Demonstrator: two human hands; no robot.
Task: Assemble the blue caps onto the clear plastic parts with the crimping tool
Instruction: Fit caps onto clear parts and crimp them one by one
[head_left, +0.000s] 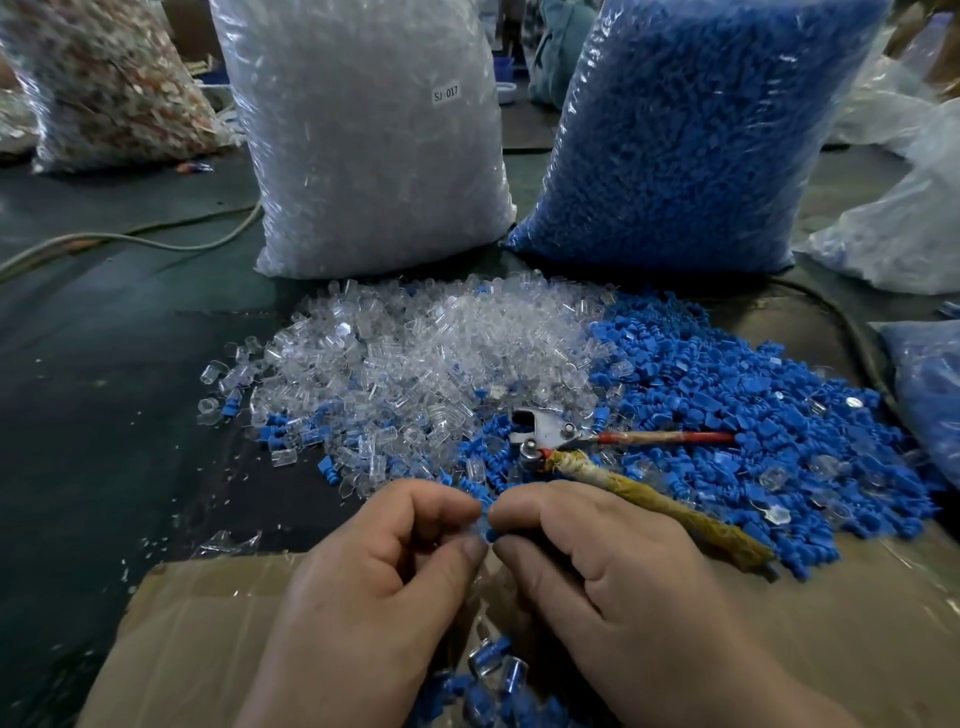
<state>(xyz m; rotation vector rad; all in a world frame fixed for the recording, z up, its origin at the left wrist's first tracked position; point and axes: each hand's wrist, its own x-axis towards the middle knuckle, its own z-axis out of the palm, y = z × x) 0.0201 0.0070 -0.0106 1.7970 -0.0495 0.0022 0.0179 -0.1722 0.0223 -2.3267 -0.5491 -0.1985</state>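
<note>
Blue cap (489, 531): pinched where the curled fingertips of left hand (374, 566) and right hand (602, 561) meet, clear part (476, 525) faint beside it. Line up squarely and push fully home before reaching for crimping tool (550, 439), lying just beyond right hand. Avoid tilting.

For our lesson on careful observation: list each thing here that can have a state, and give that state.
Left hand, pinching the small piece.
Right hand, pinching the same piece.
Small piece, partly blue, held between both hands' fingertips.
Crimping tool, lying on the loose parts, handles spread.
Clear-parts bag, upright, full.
Blue-caps bag, upright, full.
Cardboard box, open below the hands, pieces inside.
</note>
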